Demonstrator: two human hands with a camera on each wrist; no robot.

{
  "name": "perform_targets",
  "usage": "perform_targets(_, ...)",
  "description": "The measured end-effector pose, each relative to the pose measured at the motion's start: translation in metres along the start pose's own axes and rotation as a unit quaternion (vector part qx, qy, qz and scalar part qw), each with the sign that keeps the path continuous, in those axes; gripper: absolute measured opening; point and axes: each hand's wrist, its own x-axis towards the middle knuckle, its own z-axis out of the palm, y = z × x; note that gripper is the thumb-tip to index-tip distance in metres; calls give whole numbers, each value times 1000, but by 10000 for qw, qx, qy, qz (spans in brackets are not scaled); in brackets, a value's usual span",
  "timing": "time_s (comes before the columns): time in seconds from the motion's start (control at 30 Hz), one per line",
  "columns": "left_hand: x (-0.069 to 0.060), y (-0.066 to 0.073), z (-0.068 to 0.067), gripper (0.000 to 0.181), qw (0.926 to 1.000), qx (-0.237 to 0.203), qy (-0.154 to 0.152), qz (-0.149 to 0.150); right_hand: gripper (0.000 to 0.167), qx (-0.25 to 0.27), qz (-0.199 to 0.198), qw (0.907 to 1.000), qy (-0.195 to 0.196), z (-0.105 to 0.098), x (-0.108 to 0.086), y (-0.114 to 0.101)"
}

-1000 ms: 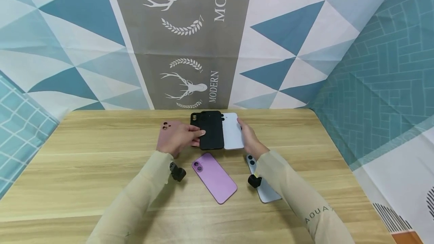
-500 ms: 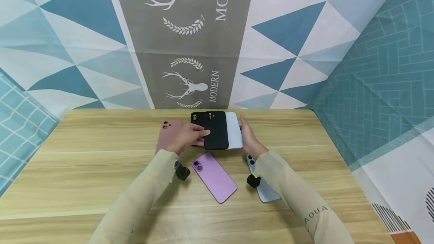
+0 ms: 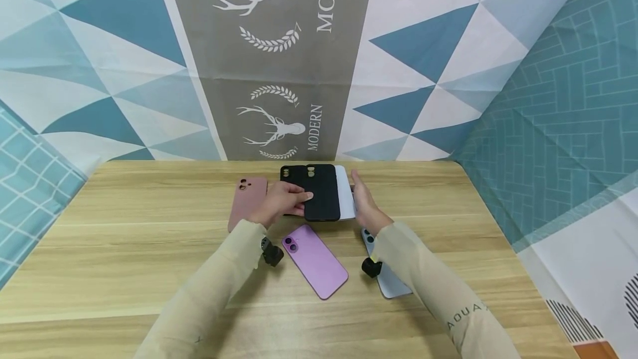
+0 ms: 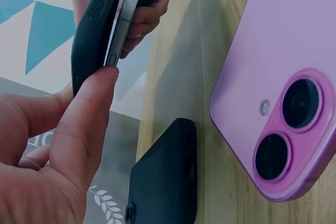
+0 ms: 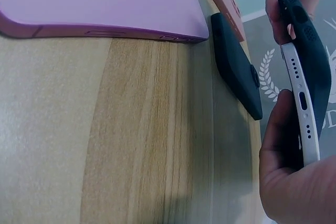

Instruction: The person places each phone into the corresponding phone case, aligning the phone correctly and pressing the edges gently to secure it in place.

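My left hand pinches the left edge of a black phone case between thumb and fingers, above the table. Behind the case, a white phone shows as a strip along its right side. My right hand holds that phone by its right edge. In the left wrist view the case lies along the phone, a narrow gap between them. Seen from the right wrist, the phone's port end sits partly against the case, not fully inside it.
A second black case lies on the wooden table behind my left hand. Beside it is a pink case. Nearer lies a purple phone, and a pale blue phone lies partly under my right forearm.
My left hand has moved right with the black case, which now covers more of the white phone. The right hand has barely moved; the phones on the table stay put.
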Motion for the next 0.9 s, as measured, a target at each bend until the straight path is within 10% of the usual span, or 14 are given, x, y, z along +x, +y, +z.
perform_targets(0.9, 5, 2, 15, 38, 9995, -177, 217, -128, 69, 77, -53, 9998, -170, 1, 0, 1)
